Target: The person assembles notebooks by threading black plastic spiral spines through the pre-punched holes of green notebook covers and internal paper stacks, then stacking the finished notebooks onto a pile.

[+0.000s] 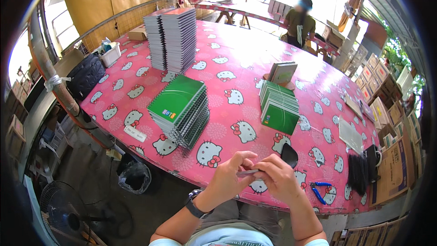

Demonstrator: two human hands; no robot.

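Just over the near edge of the table, my left hand (226, 177) and my right hand (281, 181) are close together. Both pinch a thin grey strip (247, 172) between thumb and fingers; its exact kind is too small to make out. A black rounded object (289, 156) lies just beyond my right hand. Farther right are blue-handled pliers (320, 192). Ahead of my left hand rises a stack of spiral notebooks (176, 100) with a green cover on top. A row of green notebooks (279, 116) leans overlapped ahead of my right hand.
Tall notebook stacks (180, 41) stand at the far left of the pink patterned table (236, 114). A bundle of black thin strands (357, 174) lies at the right edge, beside cardboard boxes (392, 168). A bin (134, 176) and a fan (63, 209) are at lower left. Another person (299, 23) is far off.
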